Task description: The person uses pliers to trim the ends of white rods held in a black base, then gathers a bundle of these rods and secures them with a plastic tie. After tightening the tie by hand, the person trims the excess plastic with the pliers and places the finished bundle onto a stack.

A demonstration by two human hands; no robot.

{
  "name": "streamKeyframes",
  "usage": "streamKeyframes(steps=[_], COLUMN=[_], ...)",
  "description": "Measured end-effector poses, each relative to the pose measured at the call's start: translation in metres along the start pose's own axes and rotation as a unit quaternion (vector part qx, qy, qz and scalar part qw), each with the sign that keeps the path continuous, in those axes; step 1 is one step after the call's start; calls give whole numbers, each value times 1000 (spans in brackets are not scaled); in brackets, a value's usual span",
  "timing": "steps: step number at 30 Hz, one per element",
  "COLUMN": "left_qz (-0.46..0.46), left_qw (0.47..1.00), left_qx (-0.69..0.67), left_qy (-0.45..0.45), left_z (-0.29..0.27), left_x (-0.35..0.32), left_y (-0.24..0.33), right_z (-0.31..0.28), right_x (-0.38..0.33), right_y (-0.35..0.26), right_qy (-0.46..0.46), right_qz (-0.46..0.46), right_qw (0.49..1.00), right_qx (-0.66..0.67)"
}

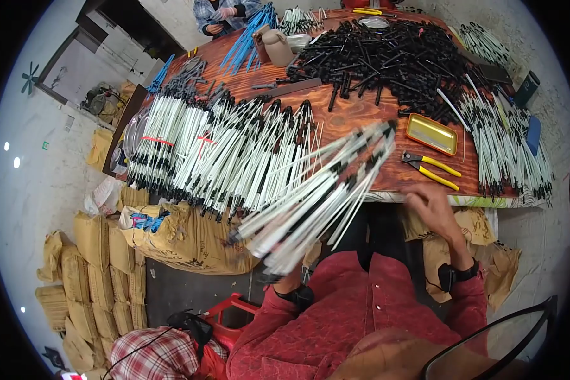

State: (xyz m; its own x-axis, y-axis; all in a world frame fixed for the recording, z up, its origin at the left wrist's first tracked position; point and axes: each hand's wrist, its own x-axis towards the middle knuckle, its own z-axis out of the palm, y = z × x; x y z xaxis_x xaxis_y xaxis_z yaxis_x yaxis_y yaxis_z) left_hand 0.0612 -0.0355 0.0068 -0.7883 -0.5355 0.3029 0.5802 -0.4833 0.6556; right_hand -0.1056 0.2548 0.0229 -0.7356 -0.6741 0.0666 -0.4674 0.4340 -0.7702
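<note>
My left hand grips one end of a fanned bundle of white rods with black fittings, which reaches up and right over the edge of the wooden table; the rods hide most of the hand. My right hand hovers at the table's near edge, fingers loosely curled, holding nothing I can see. It is just below the yellow-handled pliers and a small yellow tray. Both wrists wear black bands.
Rows of white rods cover the table's left side, a heap of black parts the far middle, more white rods the right. Blue rods lie far left. Another person sits opposite. Tan sacks and a red crate stand on the floor.
</note>
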Motion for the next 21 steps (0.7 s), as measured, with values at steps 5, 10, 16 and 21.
streamKeyframes(steps=[5, 10, 16, 21], left_qz=[41, 113, 65, 236], left_qw=[855, 789, 788, 702], left_qx=[436, 358, 417, 638], left_qy=[-278, -487, -449, -210], left_z=[-7, 56, 41, 23], left_x=[-11, 10, 29, 81], left_y=[-16, -5, 34, 59], right_z=[30, 56, 44, 38], right_x=[4, 4, 6, 21], right_y=[-46, -27, -27, 15], right_qy=[-138, -17, 86, 161], right_qz=[25, 101, 57, -38], right_qw=[840, 788, 834, 920], right_qx=[525, 606, 542, 355])
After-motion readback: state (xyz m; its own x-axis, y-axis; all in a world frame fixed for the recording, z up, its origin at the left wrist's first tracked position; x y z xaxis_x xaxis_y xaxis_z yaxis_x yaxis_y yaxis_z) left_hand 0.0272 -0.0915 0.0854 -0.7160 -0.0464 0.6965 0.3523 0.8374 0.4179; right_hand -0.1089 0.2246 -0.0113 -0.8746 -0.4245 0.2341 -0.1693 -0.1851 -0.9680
